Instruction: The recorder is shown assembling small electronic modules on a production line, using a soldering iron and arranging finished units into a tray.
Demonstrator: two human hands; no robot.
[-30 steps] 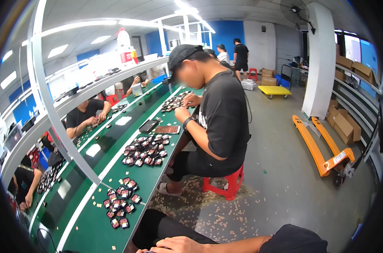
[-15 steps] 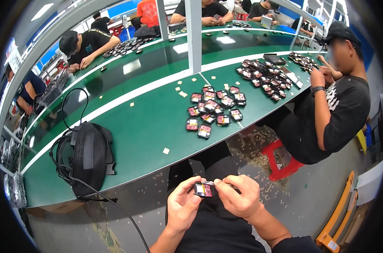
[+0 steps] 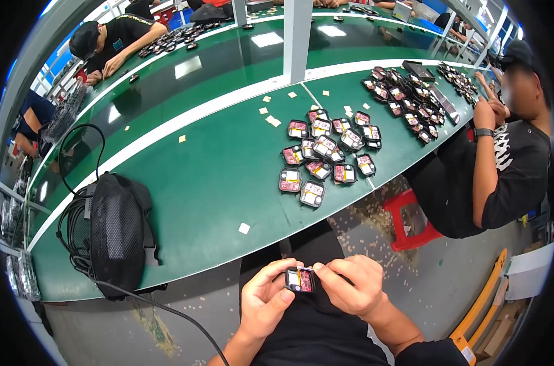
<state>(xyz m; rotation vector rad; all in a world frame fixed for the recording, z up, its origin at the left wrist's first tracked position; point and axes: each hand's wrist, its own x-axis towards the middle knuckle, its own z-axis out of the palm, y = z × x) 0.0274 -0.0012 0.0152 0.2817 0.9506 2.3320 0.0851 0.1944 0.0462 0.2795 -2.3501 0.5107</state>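
Over my lap, my left hand (image 3: 264, 302) pinches a small square black electronic casing (image 3: 300, 280) between thumb and fingers. Its open face shows a red circuit board, a white block and a yellow strip. My right hand (image 3: 354, 287) is closed at the casing's upper right edge. A thin pale sliver shows along that edge by the right fingertips; its kind is too small to tell. On the green table (image 3: 210, 183) ahead lies a loose cluster of similar casings (image 3: 324, 146).
A black mesh bag (image 3: 119, 235) with cables stands on the table at left. A larger heap of casings (image 3: 405, 100) lies farther right, near a seated co-worker (image 3: 508, 146) and a red stool (image 3: 411, 222). Small pale squares (image 3: 244, 228) dot the table. A grey post (image 3: 297, 43) rises behind.
The view has tilted down and shifted. Both hands stay at the casing. The right fingers have shifted slightly along its top edge, and the pale sliver now shows less.
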